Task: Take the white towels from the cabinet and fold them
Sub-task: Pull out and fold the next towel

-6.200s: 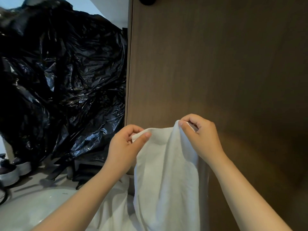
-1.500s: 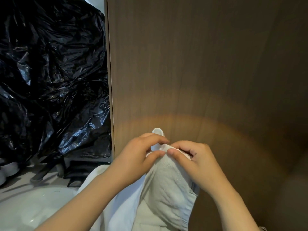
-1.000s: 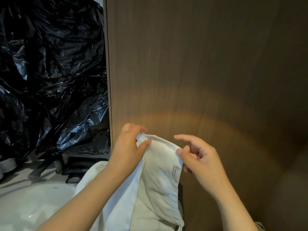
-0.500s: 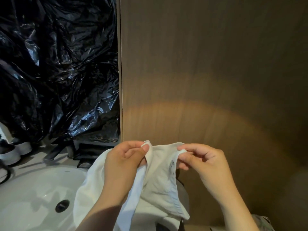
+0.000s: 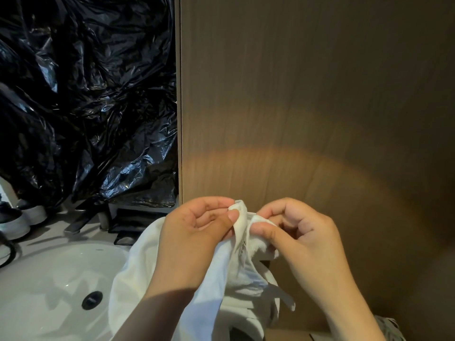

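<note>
Head view, item one: white towel (image 5: 246, 274), hanging in front of the wooden panel (image 5: 307, 94), near its lower left edge. Left hand (image 5: 194, 230) and right hand (image 5: 305, 237) are each pinching a top corner between thumb and curled fingers. Half a second earlier the hem was stretching between them, and the two corners are now meeting. Judgement: the towel is being doubled corner to corner, so a fold is getting under way, with squaring and further folds probably remaining.
</note>
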Action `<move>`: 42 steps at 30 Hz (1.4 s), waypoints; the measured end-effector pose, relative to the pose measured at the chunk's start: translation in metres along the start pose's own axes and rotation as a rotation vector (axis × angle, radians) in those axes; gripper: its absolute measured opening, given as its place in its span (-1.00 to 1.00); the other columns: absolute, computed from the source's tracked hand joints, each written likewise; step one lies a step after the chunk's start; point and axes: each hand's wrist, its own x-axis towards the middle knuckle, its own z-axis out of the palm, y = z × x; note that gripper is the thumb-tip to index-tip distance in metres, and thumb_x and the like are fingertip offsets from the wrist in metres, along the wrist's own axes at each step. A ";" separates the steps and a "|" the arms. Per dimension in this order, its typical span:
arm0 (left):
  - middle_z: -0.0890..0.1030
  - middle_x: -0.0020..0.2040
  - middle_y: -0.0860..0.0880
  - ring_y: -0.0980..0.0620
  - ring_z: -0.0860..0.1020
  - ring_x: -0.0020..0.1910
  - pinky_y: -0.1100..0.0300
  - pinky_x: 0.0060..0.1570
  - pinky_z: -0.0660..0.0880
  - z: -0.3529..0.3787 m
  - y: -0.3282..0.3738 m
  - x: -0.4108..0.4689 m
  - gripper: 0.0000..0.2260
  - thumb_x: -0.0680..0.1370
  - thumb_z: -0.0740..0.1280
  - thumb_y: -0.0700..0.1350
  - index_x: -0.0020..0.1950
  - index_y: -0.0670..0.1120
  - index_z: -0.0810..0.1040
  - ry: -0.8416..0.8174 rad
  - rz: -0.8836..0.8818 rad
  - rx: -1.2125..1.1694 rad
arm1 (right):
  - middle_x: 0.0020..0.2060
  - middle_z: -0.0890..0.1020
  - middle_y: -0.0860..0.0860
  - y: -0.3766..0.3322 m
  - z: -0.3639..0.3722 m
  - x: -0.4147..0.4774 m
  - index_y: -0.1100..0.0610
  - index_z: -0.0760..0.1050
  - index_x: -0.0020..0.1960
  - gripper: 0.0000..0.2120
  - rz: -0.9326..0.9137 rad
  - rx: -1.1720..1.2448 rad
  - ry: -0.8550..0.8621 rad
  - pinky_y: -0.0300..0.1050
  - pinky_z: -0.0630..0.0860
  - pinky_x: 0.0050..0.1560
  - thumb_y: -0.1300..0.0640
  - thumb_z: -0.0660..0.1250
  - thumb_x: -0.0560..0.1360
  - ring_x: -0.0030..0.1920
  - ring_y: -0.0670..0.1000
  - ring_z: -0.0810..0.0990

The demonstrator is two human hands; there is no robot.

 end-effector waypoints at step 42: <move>0.71 -0.19 -0.10 -0.02 0.68 -0.21 0.27 -0.15 0.60 -0.017 0.026 0.014 -0.77 0.31 0.51 -0.29 -0.08 -0.08 0.70 -0.156 0.302 0.208 | -0.31 0.63 0.05 0.003 0.000 0.044 0.12 0.60 -0.18 -0.93 -0.056 0.133 -0.183 -0.11 0.45 -0.24 0.14 0.47 0.42 -0.31 -0.04 0.52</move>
